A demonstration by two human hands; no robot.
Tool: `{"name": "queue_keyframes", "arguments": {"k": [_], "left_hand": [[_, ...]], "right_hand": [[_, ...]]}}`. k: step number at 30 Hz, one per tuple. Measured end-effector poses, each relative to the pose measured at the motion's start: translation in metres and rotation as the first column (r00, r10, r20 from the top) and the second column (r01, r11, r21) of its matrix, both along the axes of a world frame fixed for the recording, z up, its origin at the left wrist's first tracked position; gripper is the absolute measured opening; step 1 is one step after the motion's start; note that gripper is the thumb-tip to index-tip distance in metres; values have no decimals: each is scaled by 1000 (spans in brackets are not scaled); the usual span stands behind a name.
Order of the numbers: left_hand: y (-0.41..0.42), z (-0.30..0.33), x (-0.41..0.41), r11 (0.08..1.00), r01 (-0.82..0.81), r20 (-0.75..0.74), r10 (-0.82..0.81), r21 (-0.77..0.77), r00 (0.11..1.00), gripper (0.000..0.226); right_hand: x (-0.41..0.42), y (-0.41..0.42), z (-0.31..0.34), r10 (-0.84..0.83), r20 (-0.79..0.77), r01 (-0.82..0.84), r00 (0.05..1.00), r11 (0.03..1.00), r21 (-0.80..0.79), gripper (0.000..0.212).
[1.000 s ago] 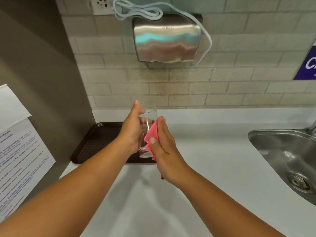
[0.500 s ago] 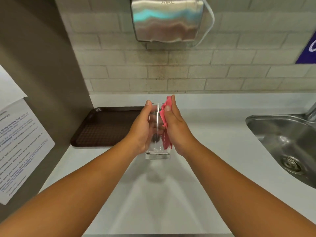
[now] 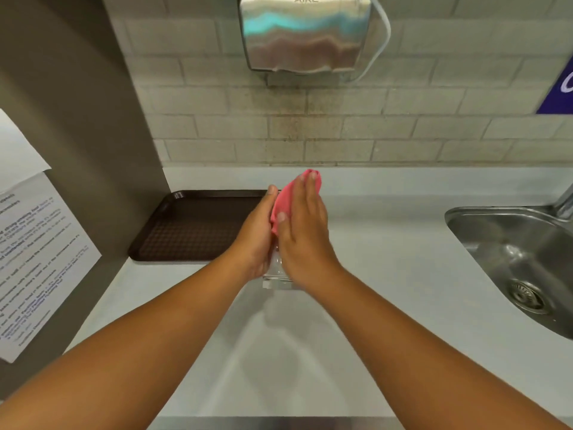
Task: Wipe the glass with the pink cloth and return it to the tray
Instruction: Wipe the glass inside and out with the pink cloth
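A clear drinking glass (image 3: pixel 277 278) is held above the white counter, mostly hidden between my two hands; only its thick base shows. My left hand (image 3: pixel 255 237) wraps around its left side. My right hand (image 3: pixel 302 235) lies flat over the glass and presses the pink cloth (image 3: pixel 283 201) against it; the cloth sticks out past my fingertips. The dark brown tray (image 3: pixel 192 226) lies on the counter just left of my hands, with nothing on it.
A steel sink (image 3: pixel 521 265) is set into the counter at the right, with a tap base at its far edge. A steel hand dryer (image 3: pixel 305 34) hangs on the tiled wall ahead. A brown side wall with paper notices (image 3: pixel 34 243) bounds the left.
The glass has come away from the tray towards the counter's middle. My right hand with the cloth has slid from the glass's right side up over it, covering most of it.
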State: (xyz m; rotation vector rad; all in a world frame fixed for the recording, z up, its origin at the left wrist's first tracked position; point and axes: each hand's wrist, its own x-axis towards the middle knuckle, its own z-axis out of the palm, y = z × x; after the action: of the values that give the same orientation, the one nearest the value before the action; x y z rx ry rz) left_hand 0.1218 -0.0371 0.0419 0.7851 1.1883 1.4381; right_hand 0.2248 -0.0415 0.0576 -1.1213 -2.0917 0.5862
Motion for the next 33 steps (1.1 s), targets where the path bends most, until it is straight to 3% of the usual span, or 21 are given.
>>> {"name": "queue_keyframes", "arguments": {"k": [2, 6, 9, 11, 14, 19, 22, 26, 30, 33], "left_hand": [[-2, -2, 7, 999, 32, 3, -32, 12, 999, 52], [-4, 2, 6, 999, -34, -6, 34, 37, 999, 60], [-2, 3, 0, 995, -94, 2, 94, 26, 996, 61], [-1, 4, -5, 993, -117, 29, 117, 12, 993, 60], [-2, 6, -12, 989, -146, 77, 146, 2, 986, 57], [-6, 5, -10, 996, -85, 28, 85, -35, 996, 63], [-10, 7, -3, 999, -31, -29, 31, -8, 999, 71], [-12, 2, 6, 998, 36, -32, -34, 56, 999, 76], [-13, 3, 10, 999, 5, -100, 0, 49, 995, 67], [-10, 7, 15, 992, -128, -343, 127, 21, 931, 61]], "right_hand": [[6, 16, 12, 1, -156, -25, 988, 988, -152, 62], [22, 23, 16, 42, -446, -234, 894, 893, -384, 54], [29, 8, 8, 38, -590, -348, 806, 837, -422, 51], [34, -6, -5, 144, -546, -377, 825, 861, -343, 57], [33, -28, -25, 304, -308, -357, 902, 925, -132, 70], [20, -34, -25, 187, -94, -193, 978, 980, -49, 77], [18, -17, -14, 134, -277, -176, 951, 976, -130, 75], [29, 5, -6, 41, -561, -315, 827, 860, -402, 60], [28, 3, -16, -51, -610, -324, 790, 811, -488, 53], [28, 2, -19, -40, -605, -295, 795, 846, -443, 28]]}}
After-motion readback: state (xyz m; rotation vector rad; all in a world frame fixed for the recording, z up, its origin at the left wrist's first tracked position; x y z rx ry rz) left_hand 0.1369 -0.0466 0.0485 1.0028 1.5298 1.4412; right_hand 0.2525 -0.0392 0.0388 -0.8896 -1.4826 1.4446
